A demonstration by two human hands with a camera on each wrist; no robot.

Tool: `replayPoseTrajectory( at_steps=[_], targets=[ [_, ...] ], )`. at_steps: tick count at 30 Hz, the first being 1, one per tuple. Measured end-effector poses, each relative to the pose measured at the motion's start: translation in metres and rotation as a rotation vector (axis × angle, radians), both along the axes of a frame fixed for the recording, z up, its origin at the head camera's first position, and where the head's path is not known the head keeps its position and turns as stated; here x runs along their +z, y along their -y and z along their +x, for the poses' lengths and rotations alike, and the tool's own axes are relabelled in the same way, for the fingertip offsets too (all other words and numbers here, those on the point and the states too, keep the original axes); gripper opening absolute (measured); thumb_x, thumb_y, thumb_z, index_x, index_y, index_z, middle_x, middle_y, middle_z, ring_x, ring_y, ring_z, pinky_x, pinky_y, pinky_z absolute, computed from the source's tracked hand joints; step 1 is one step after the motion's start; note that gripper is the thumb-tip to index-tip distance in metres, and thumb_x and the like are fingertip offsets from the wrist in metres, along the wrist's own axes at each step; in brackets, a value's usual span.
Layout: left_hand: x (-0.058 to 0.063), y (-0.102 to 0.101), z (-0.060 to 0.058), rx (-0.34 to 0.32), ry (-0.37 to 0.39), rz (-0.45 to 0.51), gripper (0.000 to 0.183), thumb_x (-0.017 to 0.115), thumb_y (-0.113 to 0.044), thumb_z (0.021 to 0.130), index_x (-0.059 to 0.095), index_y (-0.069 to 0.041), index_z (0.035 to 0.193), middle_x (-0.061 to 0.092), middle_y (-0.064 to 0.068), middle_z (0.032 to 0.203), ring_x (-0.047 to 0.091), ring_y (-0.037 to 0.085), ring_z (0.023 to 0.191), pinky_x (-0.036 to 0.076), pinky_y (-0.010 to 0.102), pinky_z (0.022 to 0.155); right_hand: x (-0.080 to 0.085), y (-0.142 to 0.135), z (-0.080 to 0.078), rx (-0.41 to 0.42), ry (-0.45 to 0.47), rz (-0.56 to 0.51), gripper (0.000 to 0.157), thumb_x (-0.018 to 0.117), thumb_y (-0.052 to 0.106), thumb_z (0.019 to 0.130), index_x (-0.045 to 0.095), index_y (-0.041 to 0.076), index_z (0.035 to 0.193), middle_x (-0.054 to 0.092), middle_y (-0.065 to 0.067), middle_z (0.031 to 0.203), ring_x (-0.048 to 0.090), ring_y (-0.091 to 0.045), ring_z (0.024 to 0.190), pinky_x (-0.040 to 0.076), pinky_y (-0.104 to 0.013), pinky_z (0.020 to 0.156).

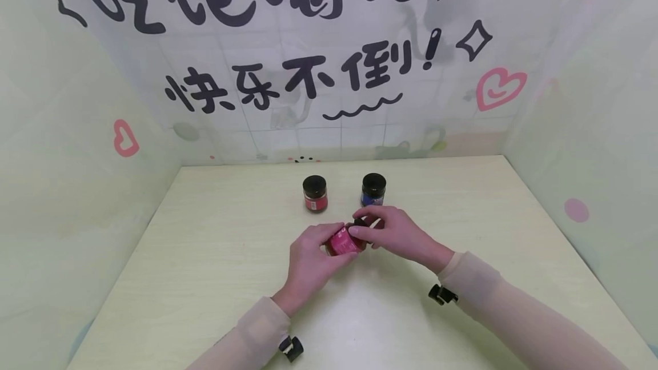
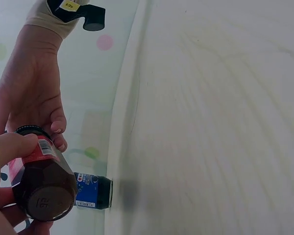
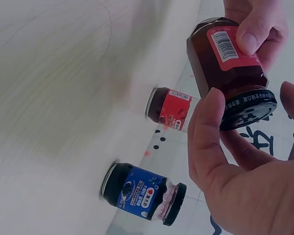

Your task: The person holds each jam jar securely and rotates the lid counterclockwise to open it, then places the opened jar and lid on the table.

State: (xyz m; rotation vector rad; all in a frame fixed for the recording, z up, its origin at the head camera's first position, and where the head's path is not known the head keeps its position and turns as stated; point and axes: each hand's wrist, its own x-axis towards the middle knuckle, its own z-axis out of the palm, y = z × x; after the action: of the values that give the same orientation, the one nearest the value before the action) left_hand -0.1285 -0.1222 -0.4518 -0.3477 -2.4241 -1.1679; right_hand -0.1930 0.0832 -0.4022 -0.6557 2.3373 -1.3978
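Observation:
My left hand (image 1: 313,257) grips a glass jar (image 1: 341,242) with a red-pink label, above the table. The jar lies tilted, its dark lid (image 3: 250,110) toward my right hand (image 1: 400,235). In the right wrist view, the fingers of the right hand curl round the lid; one fingertip touches the lid's edge, while the thumb shows a small gap from it. The left wrist view shows the jar's base nearest the camera and its dark reddish contents. The left thumb presses on the label beside the barcode.
Behind the hands, a red-labelled jar (image 1: 315,194) with a black lid stands upright on the pale table (image 1: 216,267). To its right stands a blue-labelled jar (image 1: 373,188), partly hidden by the right hand in the head view. Printed sheets wall the table's back and sides.

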Motion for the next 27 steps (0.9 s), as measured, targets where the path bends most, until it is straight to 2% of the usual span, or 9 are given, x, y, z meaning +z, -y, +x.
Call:
replayPoseTrajectory(
  at_steps=[3, 9, 18, 22, 27],
  targets=[
    [-0.0004, -0.0007, 0.0013, -0.005, -0.007, -0.004, 0.058, 0.093, -0.033, 0.072, 0.073, -0.017, 0.123, 0.071, -0.008, 0.113, 0.061, 0.008, 0.102, 0.056, 0.031, 0.081, -0.0011, -0.0001, 0.0001, -0.005, 0.018, 0.002, 0.043, 0.077, 0.042, 0.089, 0.069, 0.012, 0.119, 0.067, -0.008, 0.101, 0.069, -0.034, 0.085, 0.059, -0.049, 0.072],
    [0.0003, -0.0018, 0.0032, -0.026, -0.009, 0.023, 0.058, 0.094, -0.029, 0.070, 0.073, -0.014, 0.122, 0.072, -0.005, 0.114, 0.064, 0.008, 0.104, 0.056, 0.032, 0.087, -0.0047, -0.0003, -0.0012, -0.012, 0.016, 0.005, 0.041, 0.078, 0.039, 0.088, 0.071, 0.010, 0.117, 0.069, -0.006, 0.099, 0.068, -0.024, 0.081, 0.060, -0.046, 0.073],
    [-0.0009, -0.0033, 0.0034, -0.062, 0.081, 0.060, 0.063, 0.092, -0.026, 0.074, 0.068, -0.013, 0.130, 0.069, -0.004, 0.114, 0.063, 0.008, 0.101, 0.056, 0.026, 0.078, -0.0049, -0.0003, 0.0007, -0.030, -0.008, 0.004, 0.035, 0.077, 0.036, 0.090, 0.074, 0.010, 0.112, 0.072, -0.005, 0.095, 0.068, -0.021, 0.079, 0.060, -0.047, 0.072],
    [-0.0022, -0.0039, 0.0025, -0.072, 0.074, 0.057, 0.064, 0.092, -0.024, 0.075, 0.067, -0.011, 0.132, 0.068, -0.003, 0.114, 0.063, 0.009, 0.100, 0.056, 0.027, 0.078, -0.0040, 0.0001, 0.0011, -0.047, -0.008, -0.006, 0.034, 0.078, 0.036, 0.089, 0.074, 0.009, 0.110, 0.072, -0.005, 0.093, 0.068, -0.021, 0.077, 0.060, -0.046, 0.070],
    [-0.0041, -0.0043, 0.0016, -0.076, 0.065, 0.055, 0.065, 0.091, -0.024, 0.076, 0.065, -0.012, 0.134, 0.066, -0.003, 0.115, 0.062, 0.009, 0.102, 0.055, 0.027, 0.080, -0.0030, 0.0006, 0.0003, -0.053, -0.018, -0.008, 0.034, 0.078, 0.038, 0.088, 0.075, 0.009, 0.107, 0.072, -0.004, 0.091, 0.069, -0.021, 0.074, 0.060, -0.038, 0.067]
  ],
)
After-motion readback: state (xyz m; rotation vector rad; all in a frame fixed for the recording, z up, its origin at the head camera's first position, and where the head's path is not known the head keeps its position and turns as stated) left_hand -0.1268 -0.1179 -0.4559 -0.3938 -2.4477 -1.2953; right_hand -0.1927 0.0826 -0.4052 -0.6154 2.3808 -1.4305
